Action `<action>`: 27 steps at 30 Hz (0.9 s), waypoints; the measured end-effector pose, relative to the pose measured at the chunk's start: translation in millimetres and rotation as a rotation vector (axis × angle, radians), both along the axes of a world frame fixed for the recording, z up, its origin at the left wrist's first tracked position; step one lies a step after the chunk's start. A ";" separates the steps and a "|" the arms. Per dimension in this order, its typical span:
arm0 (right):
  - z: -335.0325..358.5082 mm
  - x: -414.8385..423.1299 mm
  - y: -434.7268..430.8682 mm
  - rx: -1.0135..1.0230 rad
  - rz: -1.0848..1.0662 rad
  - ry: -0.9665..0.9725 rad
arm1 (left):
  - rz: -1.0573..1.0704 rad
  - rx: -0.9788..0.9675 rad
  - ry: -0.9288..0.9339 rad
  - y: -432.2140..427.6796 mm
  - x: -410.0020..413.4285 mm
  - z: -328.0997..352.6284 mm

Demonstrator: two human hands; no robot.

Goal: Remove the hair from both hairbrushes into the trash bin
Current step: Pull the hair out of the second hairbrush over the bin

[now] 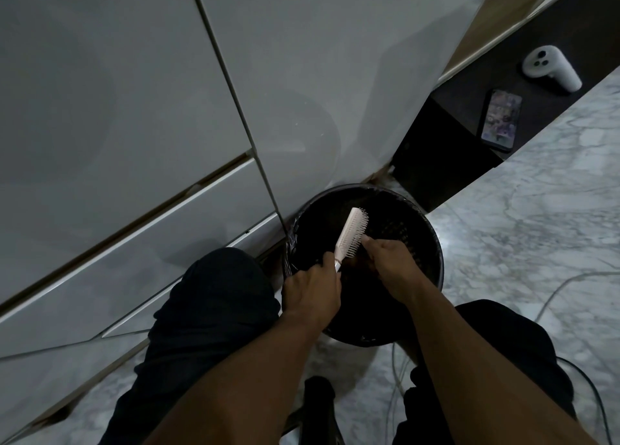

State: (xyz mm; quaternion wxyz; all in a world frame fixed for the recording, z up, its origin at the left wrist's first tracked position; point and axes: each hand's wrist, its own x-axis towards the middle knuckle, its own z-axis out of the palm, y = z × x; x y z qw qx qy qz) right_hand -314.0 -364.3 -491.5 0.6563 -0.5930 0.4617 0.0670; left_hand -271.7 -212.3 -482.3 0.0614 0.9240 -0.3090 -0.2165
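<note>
A pale pink hairbrush [350, 235] is held over the round black trash bin [432, 243], bristles facing right. My left hand [312, 292] grips its handle from below. My right hand [389, 260] is pinched at the lower bristles, fingertips touching them; any hair between the fingers is too dark to make out. The bin has a dark liner and its inside is in shadow. Only one hairbrush is in view.
White cabinet doors and drawers [134, 143] rise at the left, right behind the bin. A dark low shelf [469, 116] at the upper right carries a phone [501, 119] and a white controller [550, 69]. Marble floor [536, 226] lies to the right, with thin cables [563, 283]. My knees flank the bin.
</note>
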 end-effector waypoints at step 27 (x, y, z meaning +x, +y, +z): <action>5.8 -3.4 -11.6 -0.269 -0.049 0.148 | 0.323 0.035 0.091 0.6 12.4 -8.2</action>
